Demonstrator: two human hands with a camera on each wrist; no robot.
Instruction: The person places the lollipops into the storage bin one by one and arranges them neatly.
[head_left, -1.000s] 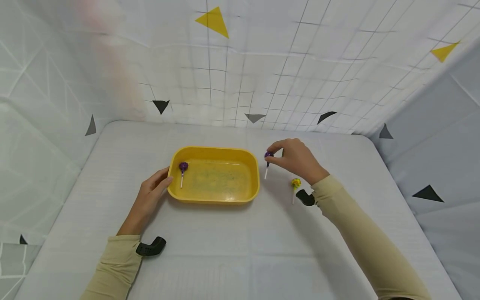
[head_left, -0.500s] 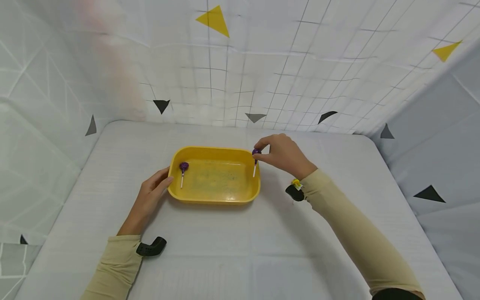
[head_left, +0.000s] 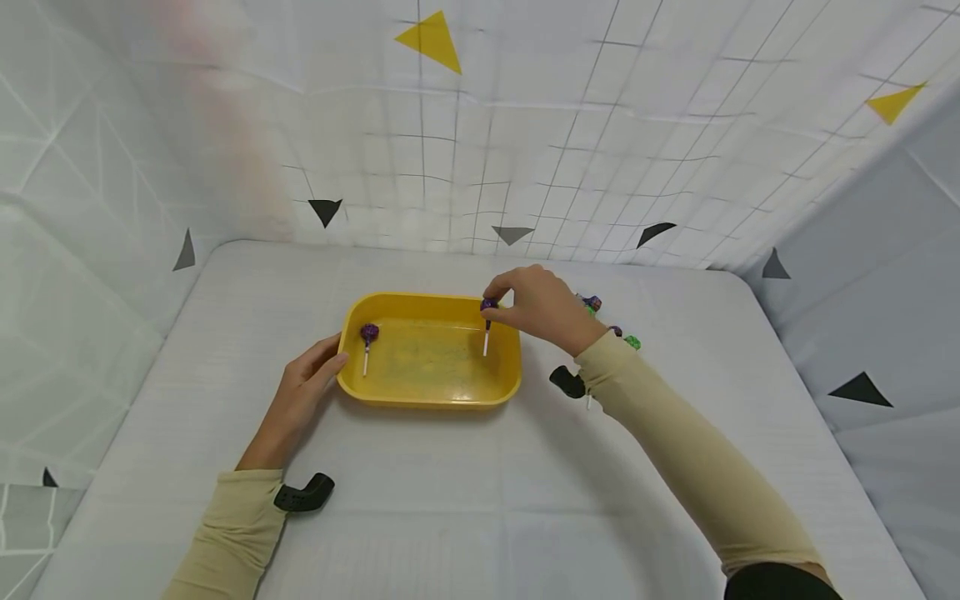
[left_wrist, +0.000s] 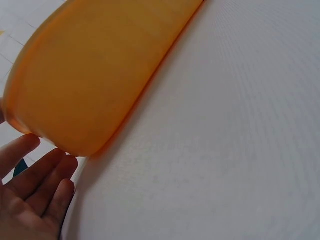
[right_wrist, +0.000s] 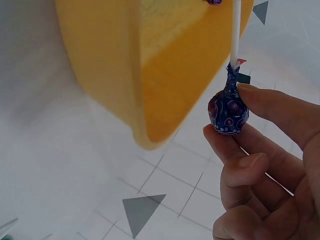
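A yellow tray (head_left: 427, 405) stands on the white table. Inside it, near the left end, lies a purple-wrapped lollipop (head_left: 369, 332). My left hand (head_left: 298, 390) holds the tray's left end, its thumb at the rim; in the left wrist view its fingertips (left_wrist: 69, 161) meet the outer wall. Over the tray's right end, my right hand (head_left: 543, 307) pinches a second purple lollipop (right_wrist: 228, 114) by its wrapped head between thumb and finger. That lollipop's white stick points down into the tray in the head view.
Several more lollipops lie right of the tray, partly hidden by my right forearm; a green one (head_left: 633, 342) and a dark multicoloured one (head_left: 592, 302) show. Black wrist cameras sit on both sleeves. A white sheet wall (head_left: 450, 167) rises behind the table.
My right hand has carried the purple lollipop leftward, from beside the tray to above its right end. The forearm now covers the yellow lollipop and uncovers others. My left hand stays put.
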